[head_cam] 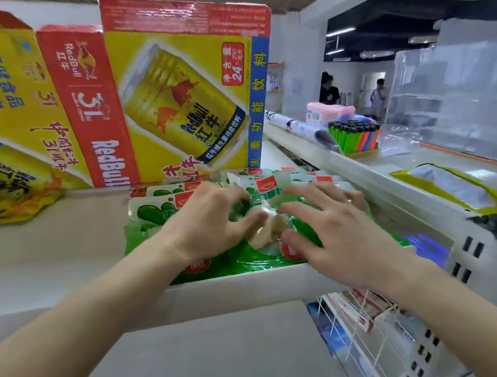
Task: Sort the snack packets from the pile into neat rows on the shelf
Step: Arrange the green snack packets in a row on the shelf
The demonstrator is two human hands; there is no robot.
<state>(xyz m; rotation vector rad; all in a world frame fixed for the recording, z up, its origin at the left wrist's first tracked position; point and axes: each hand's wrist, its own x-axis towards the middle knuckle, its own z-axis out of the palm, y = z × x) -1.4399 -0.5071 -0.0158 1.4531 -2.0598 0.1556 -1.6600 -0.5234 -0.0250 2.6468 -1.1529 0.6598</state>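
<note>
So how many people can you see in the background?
2. One person in a dark top stands beyond the counter's far end; the other person stands further right, beside the clear sheeting. More may be hidden.

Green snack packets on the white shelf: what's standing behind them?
A yellow-and-red printed cardboard drinks box stands upright right behind the green plastic snack packets. The left hand and right hand cover the front packets, and anything behind the box is hidden.

I see a white shelf (223,293) at six o'clock, a white wall (294,65) at one, and a dark ceiling (391,11) with strip lights (340,31) at two.
</note>
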